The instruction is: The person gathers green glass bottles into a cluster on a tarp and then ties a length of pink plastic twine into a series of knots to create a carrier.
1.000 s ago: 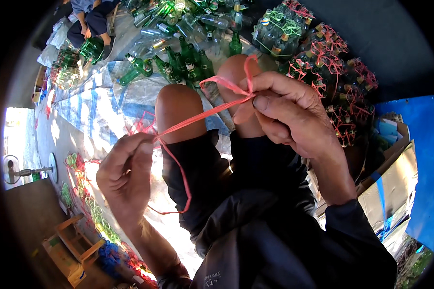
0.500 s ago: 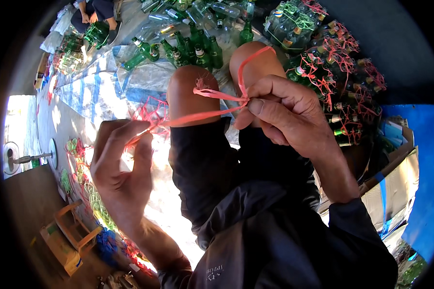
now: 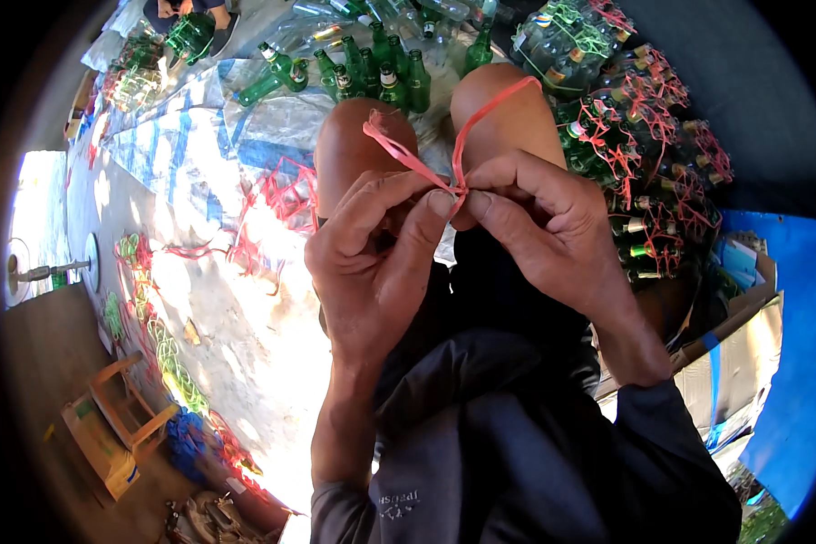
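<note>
Nearest the camera, dark sleeves and a dark garment fill the lower frame, and from them both forearms rise to meet above the lap. The left hand (image 3: 372,263) is closed in a pinch on the thin pink plastic strap (image 3: 426,168), thumb and forefinger pressed at the point where its strands cross; the right hand (image 3: 539,222) is closed on the same crossing from the other side, so that the fingertips of both hands touch. A second ago the hands were held well apart, the left low and out to the side with a long tail of strap stretched and hanging between them; half a second ago the left was drawn closer; now the slack is taken up and a small knot is gathered between the fingers. One end of the strap is left as a short frayed tail over the left knee (image 3: 363,150), and a loop is passed round the right knee (image 3: 508,113), both knees bare. The knot is judged to be formed and being snugged, not yet released. Beyond the knees, green glass bottles (image 3: 372,72) are stood and laid on a blue-and-white woven sheet (image 3: 190,127), and to the right bundles of bottles tied with red strapping (image 3: 644,154) are stacked.
</note>
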A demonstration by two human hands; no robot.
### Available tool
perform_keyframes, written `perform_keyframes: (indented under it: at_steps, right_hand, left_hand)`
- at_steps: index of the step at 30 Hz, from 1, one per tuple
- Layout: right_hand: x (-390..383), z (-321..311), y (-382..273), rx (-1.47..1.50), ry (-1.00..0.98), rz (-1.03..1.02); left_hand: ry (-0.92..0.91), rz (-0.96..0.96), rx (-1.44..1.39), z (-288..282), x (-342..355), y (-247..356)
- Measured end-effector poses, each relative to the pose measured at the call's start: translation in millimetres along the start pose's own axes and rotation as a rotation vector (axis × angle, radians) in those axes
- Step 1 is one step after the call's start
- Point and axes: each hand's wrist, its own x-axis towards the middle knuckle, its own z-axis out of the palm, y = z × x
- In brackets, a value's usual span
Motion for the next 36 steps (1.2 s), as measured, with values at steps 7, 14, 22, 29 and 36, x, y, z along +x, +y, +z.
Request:
perform_keyframes:
  at_steps: [7, 14, 22, 29, 36]
  right_hand:
    - [-1, 0, -3, -0.215, 0.017, -0.103]
    - [-3, 0, -3, -0.292, 0.063, -0.177]
    - [-5, 0, -2, -0.250, 0.081, -0.145]
    - [-6, 0, -3, -0.227, 0.077, -0.109]
    - [-6, 0, -1, -0.197, 0.087, -0.096]
  left_hand:
    - [-0.013, -0.017, -0.121, 7, -5, -3]
    - [-0.025, -0.164, -0.257, 7, -3, -1]
    - [-0.041, -0.460, -0.690, 9, -3, -11]
    - [-0.069, -0.517, -0.830, 9, -2, -15]
    - [-0.054, -0.535, -0.840, 10, -3, -15]
